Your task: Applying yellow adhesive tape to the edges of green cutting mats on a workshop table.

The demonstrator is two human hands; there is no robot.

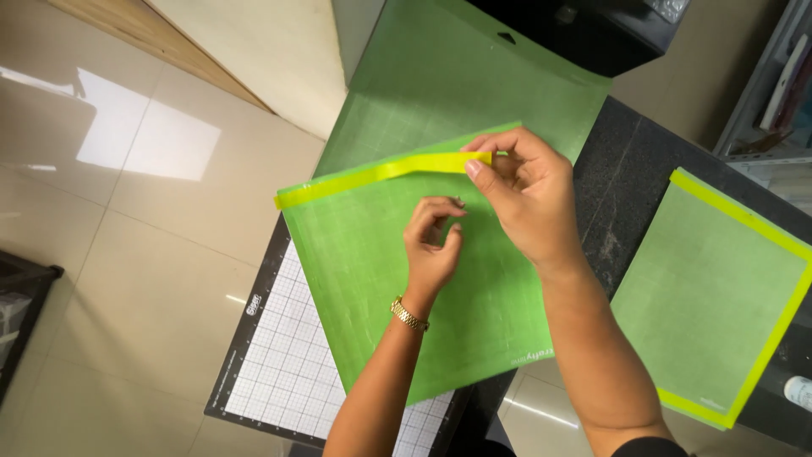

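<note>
I see the right hand (pixel 524 190) pinching one end of a yellow tape strip (pixel 381 173) that runs along the far edge of the green mat (pixel 381 279). Left hand (pixel 431 245), fingers curled and holding nothing, hovers over the mat's middle. A gridded cutting board (pixel 288 364) lies under the mat's near-left corner.

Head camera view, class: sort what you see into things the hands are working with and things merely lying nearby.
In use:
- yellow tape strip, pinched at its end by the right hand
- green mat the strip runs along
- left hand, over that mat

Lying about:
- second green mat with yellow edges, on the dark counter
- white grid cutting board
- large green mat behind
- black machine
</note>
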